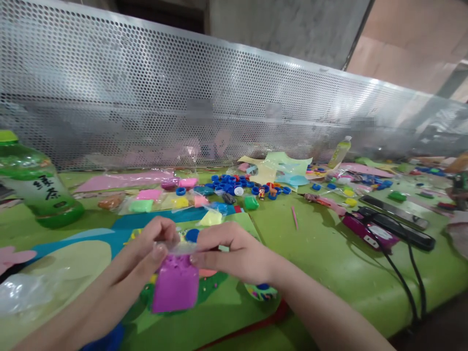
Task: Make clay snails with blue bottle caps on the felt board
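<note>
A clear plastic bag of purple clay (175,287) hangs upright between my two hands, above a green sheet decorated with small colored pieces. My left hand (157,246) pinches the top left of the bag between thumb and fingers. At the top right edge, my right hand (228,248) is closed on the same bag, its thumb and index finger together. Behind the hands lie more small bags of clay, among them a green one (141,205) and a pale yellow one (211,218). The bag hides part of the decorated sheet.
A green-capped bottle (47,190) stands at the left. Blue caps (230,185) are piled at the middle back, near a small figure (262,193). A purple power block (369,233) with black cables lies at the right. A perforated metal screen (219,102) borders the table's back.
</note>
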`<state>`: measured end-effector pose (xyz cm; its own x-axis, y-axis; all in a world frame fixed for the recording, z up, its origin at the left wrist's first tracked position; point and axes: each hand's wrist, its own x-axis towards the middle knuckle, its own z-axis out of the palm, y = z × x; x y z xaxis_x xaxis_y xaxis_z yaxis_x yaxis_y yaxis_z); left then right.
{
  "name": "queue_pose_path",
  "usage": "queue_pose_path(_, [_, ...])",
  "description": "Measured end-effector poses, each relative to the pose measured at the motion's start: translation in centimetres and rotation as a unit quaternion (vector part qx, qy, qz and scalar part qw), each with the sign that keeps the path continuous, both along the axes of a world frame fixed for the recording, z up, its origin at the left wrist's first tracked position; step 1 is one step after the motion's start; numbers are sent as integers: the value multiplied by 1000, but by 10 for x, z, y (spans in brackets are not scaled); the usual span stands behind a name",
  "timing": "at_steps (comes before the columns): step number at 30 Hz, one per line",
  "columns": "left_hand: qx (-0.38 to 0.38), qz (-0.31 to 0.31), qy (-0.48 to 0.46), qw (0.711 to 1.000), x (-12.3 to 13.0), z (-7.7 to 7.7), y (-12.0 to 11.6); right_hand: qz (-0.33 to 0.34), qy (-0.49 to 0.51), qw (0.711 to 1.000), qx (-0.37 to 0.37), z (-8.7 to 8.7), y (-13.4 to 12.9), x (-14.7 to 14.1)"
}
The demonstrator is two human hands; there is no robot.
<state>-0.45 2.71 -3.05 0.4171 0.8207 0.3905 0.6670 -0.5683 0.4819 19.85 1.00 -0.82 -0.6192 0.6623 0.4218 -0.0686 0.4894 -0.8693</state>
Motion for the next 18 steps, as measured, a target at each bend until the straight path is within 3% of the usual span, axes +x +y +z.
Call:
queue_pose_path(2, [-51, -31, -20, 998, -1, 12, -9, 8, 43, 997, -62, 0, 1, 1])
queue_pose_path(5, [-84, -53, -46, 994, -2, 21, -13, 16, 34, 996, -83, 0, 2, 4])
queue_pose_path(10, [-89, -91, -36, 991, -1, 17, -12, 18, -84, 995, -44, -2, 4, 9])
queue_pose_path(14, [-72, -122, -29, 989, 5, 15, -18, 21, -83, 996, 30, -5, 4, 8])
queue_pose_path(18, [-61, -131, -28, 989, 9, 18, -22, 65, -70, 994, 45, -8, 1, 4])
